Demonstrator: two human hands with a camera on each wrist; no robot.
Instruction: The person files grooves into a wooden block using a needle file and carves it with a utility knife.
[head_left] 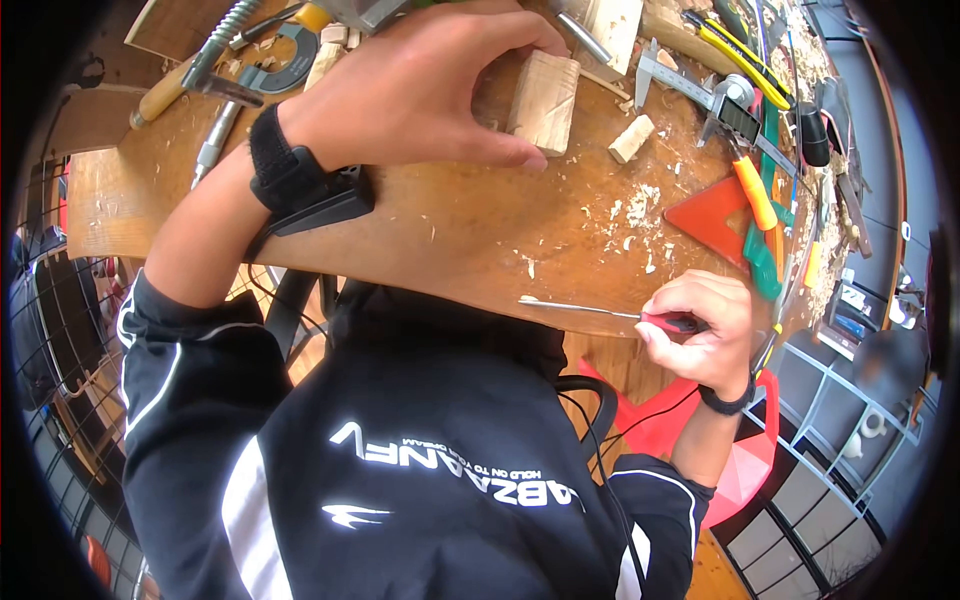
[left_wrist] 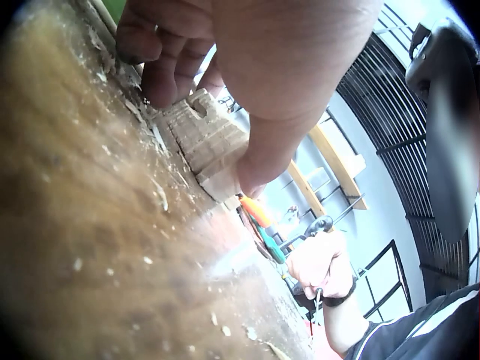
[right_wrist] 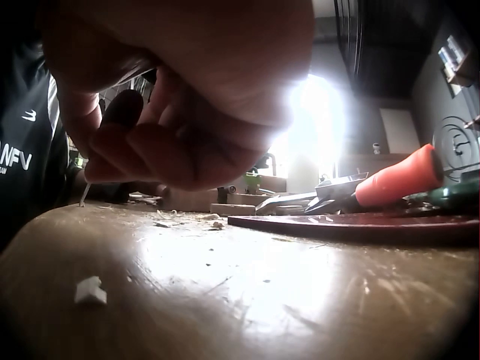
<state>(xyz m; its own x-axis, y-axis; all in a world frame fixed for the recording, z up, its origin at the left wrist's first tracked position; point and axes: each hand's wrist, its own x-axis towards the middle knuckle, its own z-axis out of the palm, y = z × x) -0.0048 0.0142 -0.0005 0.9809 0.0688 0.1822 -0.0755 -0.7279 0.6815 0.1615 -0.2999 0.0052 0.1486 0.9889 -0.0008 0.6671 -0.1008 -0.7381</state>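
My left hand (head_left: 430, 90) holds a pale wooden block (head_left: 546, 105) on the workbench, thumb at its near end and fingers at the far end. A notch shows in the block (left_wrist: 206, 139) in the left wrist view. Near the bench's front edge, my right hand (head_left: 700, 325) grips a thin-shafted metal tool (head_left: 580, 307) by its red-and-black handle. The shaft points left, low along the edge, apart from the block. Curled fingers cover most of the handle in the right wrist view, where the thin shaft (right_wrist: 84, 193) slants down close over the wood.
Right of the block lie a small wood offcut (head_left: 631, 139), a digital caliper (head_left: 725, 105), a red triangular plate (head_left: 712, 222) and an orange-handled tool (head_left: 755, 192). Shavings (head_left: 640, 212) litter the bench. A micrometer (head_left: 285, 65) and a black device (head_left: 330, 203) lie at left.
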